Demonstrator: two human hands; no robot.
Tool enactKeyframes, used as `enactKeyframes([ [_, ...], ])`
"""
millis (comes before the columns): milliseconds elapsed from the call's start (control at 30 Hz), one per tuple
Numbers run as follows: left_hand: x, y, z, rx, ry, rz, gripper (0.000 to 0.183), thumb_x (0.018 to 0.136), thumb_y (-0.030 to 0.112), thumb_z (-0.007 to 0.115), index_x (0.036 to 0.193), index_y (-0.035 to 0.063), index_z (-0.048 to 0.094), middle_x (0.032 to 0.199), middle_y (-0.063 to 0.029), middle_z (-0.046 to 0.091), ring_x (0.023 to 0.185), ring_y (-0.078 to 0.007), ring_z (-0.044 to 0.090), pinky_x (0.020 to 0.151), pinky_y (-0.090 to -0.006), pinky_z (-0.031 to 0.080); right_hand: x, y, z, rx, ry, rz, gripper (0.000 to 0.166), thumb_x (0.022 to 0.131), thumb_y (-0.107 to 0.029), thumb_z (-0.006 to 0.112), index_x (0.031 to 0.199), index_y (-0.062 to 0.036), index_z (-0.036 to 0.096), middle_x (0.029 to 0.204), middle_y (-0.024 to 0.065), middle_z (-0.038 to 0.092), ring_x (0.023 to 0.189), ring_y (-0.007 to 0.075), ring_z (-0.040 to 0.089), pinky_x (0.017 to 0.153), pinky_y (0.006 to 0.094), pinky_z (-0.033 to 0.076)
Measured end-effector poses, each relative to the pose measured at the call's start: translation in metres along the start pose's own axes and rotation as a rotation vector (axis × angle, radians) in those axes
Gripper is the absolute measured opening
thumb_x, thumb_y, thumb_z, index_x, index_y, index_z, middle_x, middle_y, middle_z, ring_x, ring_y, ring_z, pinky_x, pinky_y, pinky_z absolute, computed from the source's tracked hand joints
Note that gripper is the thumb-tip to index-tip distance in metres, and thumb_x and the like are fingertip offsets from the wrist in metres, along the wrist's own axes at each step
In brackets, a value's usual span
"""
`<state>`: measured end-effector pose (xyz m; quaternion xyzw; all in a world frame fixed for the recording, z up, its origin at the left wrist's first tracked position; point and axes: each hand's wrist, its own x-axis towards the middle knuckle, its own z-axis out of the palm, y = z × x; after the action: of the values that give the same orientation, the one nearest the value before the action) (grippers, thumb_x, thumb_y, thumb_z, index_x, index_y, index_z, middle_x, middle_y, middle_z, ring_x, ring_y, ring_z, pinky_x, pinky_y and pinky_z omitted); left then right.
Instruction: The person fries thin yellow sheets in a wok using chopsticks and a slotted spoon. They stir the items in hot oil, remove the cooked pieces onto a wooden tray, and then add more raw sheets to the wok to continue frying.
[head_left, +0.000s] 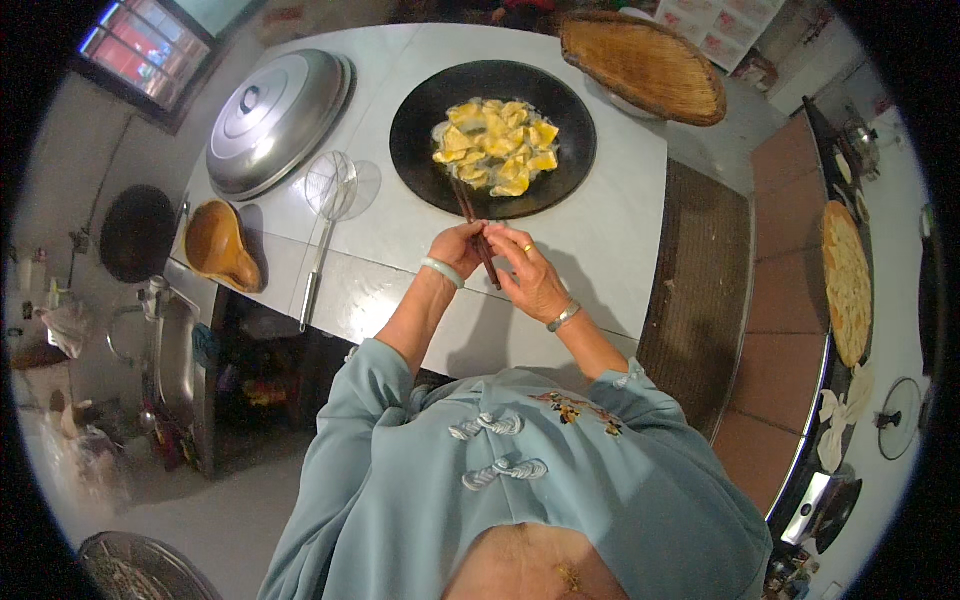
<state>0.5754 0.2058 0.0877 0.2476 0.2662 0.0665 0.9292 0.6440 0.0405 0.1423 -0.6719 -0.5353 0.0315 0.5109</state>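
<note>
A pair of dark wooden chopsticks (489, 264) slants between my hands, tips pointing into a black wok (420, 150). My left hand (456, 249), with a pale bangle at the wrist, grips their middle. The fingertips of my right hand (534, 276) meet the chopsticks beside my left thumb; whether they hold them is unclear. This hand wears a gold ring and a metal bracelet. Yellow folded pieces of food (499, 135), like dumplings or fried dough, lie in bubbling liquid in the wok. The chopstick tips reach the food's near edge.
On the white tiled counter (360, 247) are a domed metal lid (277, 120), a wire skimmer (330, 187) and a wooden ladle (214, 240). A woven tray (641, 67) rests over a bowl at the far right. Large flatbread (847, 281) lies on the right-hand counter.
</note>
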Motion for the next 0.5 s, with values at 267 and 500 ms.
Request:
enactKeyframes([
  [267,-0.005,0.006,0.034,0.028,-0.041,-0.085,0.030,0.097,0.013,0.038,0.109,-0.0100,0.052,0.109,-0.0220,0.061,0.102,-0.0293,0.060,0.095,-0.0400,0.047,0.011,0.005,0.000,-0.137,-0.118,-0.179,0.032,0.076,-0.002,0.066,0.106,-0.0061,0.059,0.115,0.0124,0.049,0.090,0.0278,0.059,0.075,0.0367,0.051],
  [500,-0.011,0.013,-0.047,1.535,0.340,0.456,0.050,0.087,0.029,0.059,0.122,-0.0040,0.048,0.120,-0.0243,0.054,0.111,-0.0340,0.053,0.097,-0.0436,0.041,0.051,0.024,-0.041,0.246,0.317,0.413,0.017,0.089,-0.014,0.061,0.093,0.0008,0.067,0.083,0.0067,0.065,0.057,0.0102,0.059,0.052,0.0235,0.051],
])
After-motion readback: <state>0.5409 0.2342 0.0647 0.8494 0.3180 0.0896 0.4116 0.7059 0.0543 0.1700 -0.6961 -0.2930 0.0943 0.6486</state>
